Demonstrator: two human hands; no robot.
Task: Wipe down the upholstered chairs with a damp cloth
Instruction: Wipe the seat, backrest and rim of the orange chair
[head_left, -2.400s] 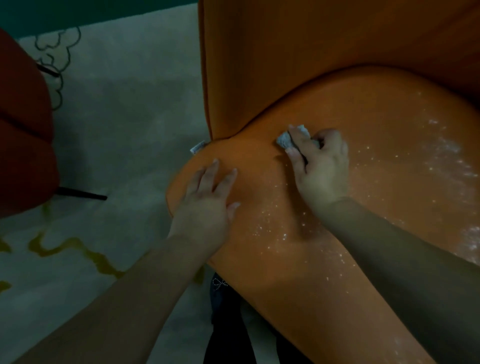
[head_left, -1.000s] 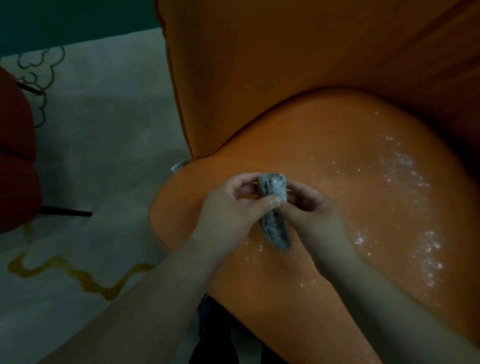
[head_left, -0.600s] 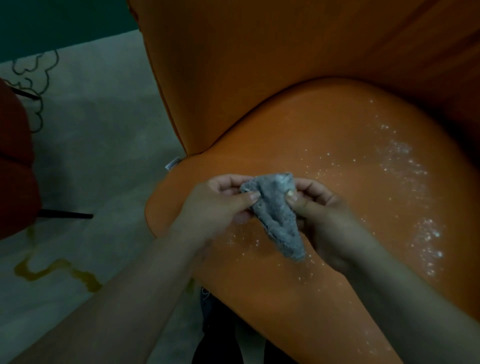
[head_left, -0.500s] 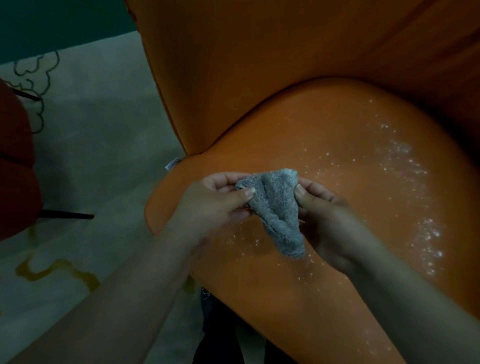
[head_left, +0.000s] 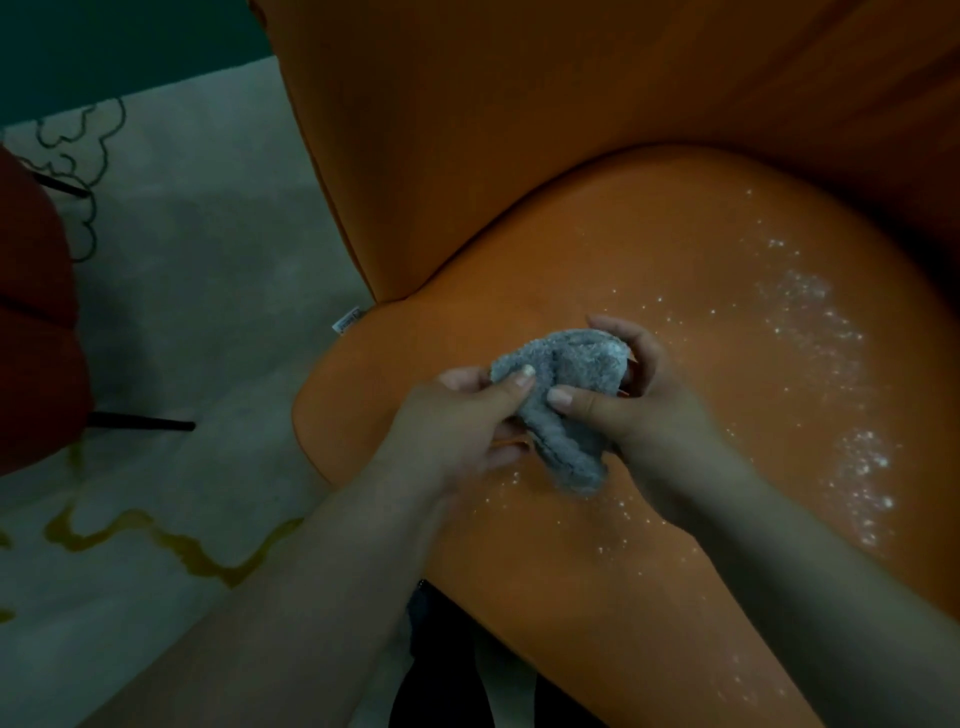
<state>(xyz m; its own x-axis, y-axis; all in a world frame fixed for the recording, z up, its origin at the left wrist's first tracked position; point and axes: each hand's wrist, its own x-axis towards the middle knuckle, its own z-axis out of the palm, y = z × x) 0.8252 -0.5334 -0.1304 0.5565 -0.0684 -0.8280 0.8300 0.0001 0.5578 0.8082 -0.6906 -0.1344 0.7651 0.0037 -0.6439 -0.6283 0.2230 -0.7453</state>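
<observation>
Pinching the grey cloth (head_left: 558, 400) between them, left hand (head_left: 457, 421) and right hand (head_left: 639, 410) grip it above the seat (head_left: 727, 322). Likely refolding for a fresh face. White specks (head_left: 810, 322) remain.

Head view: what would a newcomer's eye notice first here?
The big orange chair fills the frame. At its centre the left hand and right hand grip a grey cloth above the seat. White specks glitter across the seat's right side.

Patterned pale rug (head_left: 171, 332), dark green wall (head_left: 119, 47)
</observation>
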